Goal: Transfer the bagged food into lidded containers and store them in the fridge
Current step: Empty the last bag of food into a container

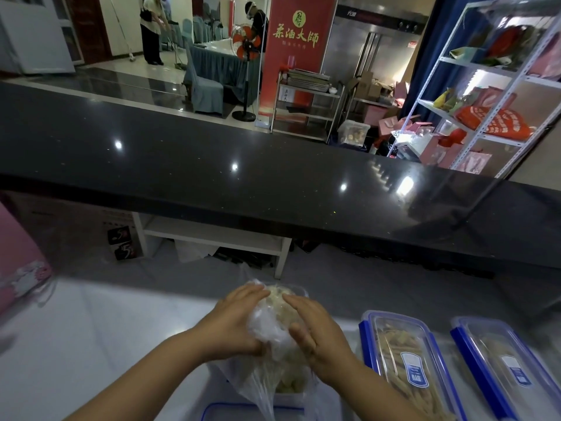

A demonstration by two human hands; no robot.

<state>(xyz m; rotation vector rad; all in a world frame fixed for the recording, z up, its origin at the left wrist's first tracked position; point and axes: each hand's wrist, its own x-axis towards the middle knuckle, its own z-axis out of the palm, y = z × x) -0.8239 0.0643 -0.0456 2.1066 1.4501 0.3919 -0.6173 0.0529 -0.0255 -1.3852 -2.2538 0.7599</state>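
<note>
A clear plastic bag [267,332] of pale food lies in an open transparent container whose far rim [299,289] shows beyond my fingers. My left hand [233,322] grips the bag's left side. My right hand [315,335] grips its right side. Loose plastic from the bag trails toward me over the white table [91,344]. Near the bottom edge lies a blue-rimmed lid [218,410], partly cut off. To the right stand two shut containers with blue clips: one [403,360] with tan strips inside, another [507,366] at the far right.
A long black counter [243,177] crosses the view beyond the table. A pink box [18,259] sits at the left edge. Behind the counter are a red banner, a steel fridge [373,47], a metal trolley, a loaded white shelf rack [485,95] and two people far off.
</note>
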